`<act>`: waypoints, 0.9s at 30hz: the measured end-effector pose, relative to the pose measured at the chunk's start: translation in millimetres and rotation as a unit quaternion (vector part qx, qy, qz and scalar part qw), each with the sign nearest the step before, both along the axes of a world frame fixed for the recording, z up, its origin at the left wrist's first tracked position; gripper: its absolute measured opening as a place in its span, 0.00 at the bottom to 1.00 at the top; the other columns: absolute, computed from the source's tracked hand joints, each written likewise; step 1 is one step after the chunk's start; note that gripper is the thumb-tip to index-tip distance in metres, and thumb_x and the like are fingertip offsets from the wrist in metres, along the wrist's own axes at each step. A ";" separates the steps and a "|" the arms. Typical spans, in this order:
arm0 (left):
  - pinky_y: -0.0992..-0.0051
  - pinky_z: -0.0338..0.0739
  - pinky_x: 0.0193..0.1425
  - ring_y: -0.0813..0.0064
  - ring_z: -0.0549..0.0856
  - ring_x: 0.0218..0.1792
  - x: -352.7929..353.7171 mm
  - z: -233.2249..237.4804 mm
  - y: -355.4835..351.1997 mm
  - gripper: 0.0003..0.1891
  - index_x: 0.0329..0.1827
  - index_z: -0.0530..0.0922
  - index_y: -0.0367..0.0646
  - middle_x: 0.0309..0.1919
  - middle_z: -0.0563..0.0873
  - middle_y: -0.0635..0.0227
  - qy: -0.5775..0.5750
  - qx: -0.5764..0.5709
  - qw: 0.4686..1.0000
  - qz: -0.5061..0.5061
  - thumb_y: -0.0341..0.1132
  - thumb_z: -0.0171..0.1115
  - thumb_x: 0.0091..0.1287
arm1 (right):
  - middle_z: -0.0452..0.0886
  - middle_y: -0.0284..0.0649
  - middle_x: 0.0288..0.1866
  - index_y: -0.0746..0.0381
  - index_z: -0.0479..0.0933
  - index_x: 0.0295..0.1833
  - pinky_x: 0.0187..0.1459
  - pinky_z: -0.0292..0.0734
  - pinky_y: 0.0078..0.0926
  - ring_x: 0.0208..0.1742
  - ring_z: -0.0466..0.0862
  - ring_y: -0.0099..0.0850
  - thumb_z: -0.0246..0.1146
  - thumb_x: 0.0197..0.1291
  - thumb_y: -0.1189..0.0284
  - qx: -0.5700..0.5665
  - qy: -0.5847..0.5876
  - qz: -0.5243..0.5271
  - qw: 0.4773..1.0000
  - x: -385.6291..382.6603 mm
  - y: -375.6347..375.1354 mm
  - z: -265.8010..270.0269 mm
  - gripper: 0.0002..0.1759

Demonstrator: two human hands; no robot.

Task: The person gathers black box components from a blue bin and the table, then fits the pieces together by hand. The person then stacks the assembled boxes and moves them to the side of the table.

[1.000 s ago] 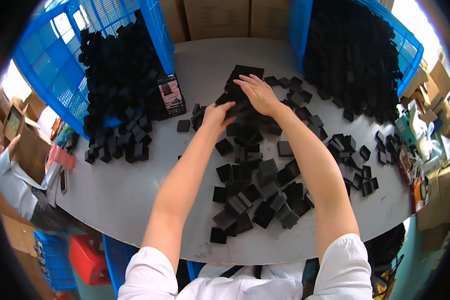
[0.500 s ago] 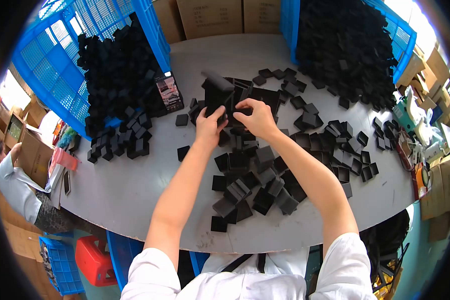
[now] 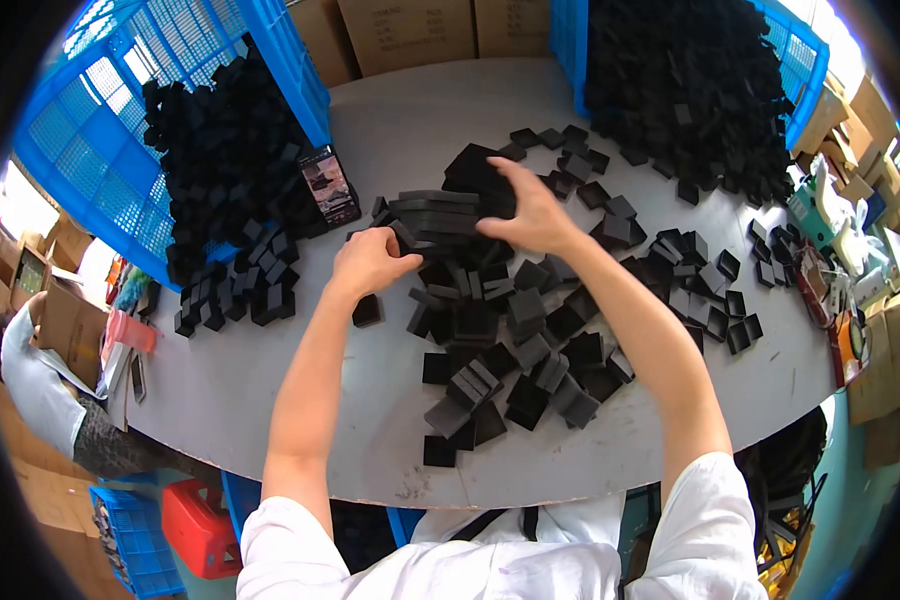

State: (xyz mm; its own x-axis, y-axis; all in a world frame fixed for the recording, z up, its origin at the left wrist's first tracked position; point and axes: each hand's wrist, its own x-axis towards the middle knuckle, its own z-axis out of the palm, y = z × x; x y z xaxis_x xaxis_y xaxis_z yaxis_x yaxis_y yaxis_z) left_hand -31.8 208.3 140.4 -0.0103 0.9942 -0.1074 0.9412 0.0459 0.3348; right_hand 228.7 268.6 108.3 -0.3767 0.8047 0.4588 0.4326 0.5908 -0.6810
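My left hand (image 3: 374, 262) is closed, its fingers curled beside a small black piece; whatever they hold is hidden. Just beyond it lies a stack of flat black foam-like pieces (image 3: 434, 215). My right hand (image 3: 533, 212) has its thumb and fingers spread wide at the right side of a larger black block (image 3: 478, 170), the fingertips at its upper edge. Whether it grips the block is hard to see. Below the hands spreads a loose pile of small black open boxes (image 3: 475, 322) and dark grey foam pieces (image 3: 475, 382).
Blue crates (image 3: 315, 90) heaped with black pieces (image 3: 685, 100) stand at the back left and back right. A small printed box (image 3: 328, 187) leans by the left heap. Cardboard cartons (image 3: 405, 35) line the back. Another person's sleeve (image 3: 35, 370) shows at far left.
My left hand has let go of the upright black piece and moved left and down. My right hand has opened and shifted right. A flat stack now shows between them.
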 end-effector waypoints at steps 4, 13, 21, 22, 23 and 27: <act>0.64 0.79 0.46 0.59 0.86 0.41 -2.2 -12.5 5.7 0.19 0.30 0.81 0.38 0.32 0.87 0.58 -0.018 0.007 1.000 -0.017 0.48 0.71 0.52 | 0.65 0.55 0.70 0.49 0.53 0.77 0.72 0.62 0.43 0.70 0.66 0.53 0.79 0.37 0.62 0.084 -0.085 0.034 0.992 -48.6 1.9 -17.0 0.60; 0.67 0.79 0.48 0.60 0.85 0.41 -22.7 -44.2 1.5 0.17 0.35 0.82 0.35 0.37 0.86 0.56 -0.122 0.147 0.981 -0.034 0.43 0.72 0.55 | 0.78 0.48 0.55 0.51 0.65 0.70 0.61 0.71 0.43 0.60 0.76 0.48 0.75 0.41 0.66 0.097 -0.021 -0.062 0.993 -77.9 6.7 -28.7 0.46; 0.70 0.71 0.65 0.65 0.72 0.66 -5.5 -33.3 -19.7 0.36 0.74 0.62 0.43 0.67 0.71 0.55 -0.487 0.218 0.846 0.001 0.44 0.66 0.66 | 0.73 0.35 0.42 0.51 0.57 0.76 0.40 0.71 0.22 0.39 0.74 0.25 0.65 0.56 0.67 -0.256 0.273 -0.006 0.927 -38.8 -35.5 13.5 0.41; 0.70 0.71 0.65 0.65 0.72 0.66 5.5 -28.6 -24.7 0.36 0.74 0.62 0.43 0.67 0.71 0.55 -0.495 0.220 0.841 0.005 0.44 0.66 0.66 | 0.70 0.33 0.36 0.49 0.57 0.76 0.34 0.67 0.20 0.33 0.70 0.21 0.63 0.57 0.67 -0.329 0.274 0.010 0.903 -35.2 -49.8 20.3 0.41; 0.69 0.68 0.67 0.65 0.71 0.66 20.4 -24.3 -29.3 0.36 0.75 0.59 0.43 0.68 0.69 0.54 -0.545 0.202 0.814 -0.006 0.46 0.64 0.68 | 0.61 0.30 0.32 0.47 0.56 0.77 0.29 0.56 0.18 0.28 0.61 0.18 0.61 0.58 0.66 -0.319 0.275 0.014 0.907 -39.0 -58.8 18.2 0.41; 0.70 0.61 0.72 0.66 0.69 0.68 63.8 -20.6 -48.4 0.37 0.77 0.55 0.41 0.69 0.67 0.54 -0.584 0.169 0.792 -0.055 0.52 0.57 0.73 | 0.68 0.44 0.64 0.50 0.52 0.78 0.65 0.64 0.30 0.64 0.69 0.34 0.64 0.62 0.63 -0.300 0.364 0.079 0.878 -43.9 -95.6 19.4 0.42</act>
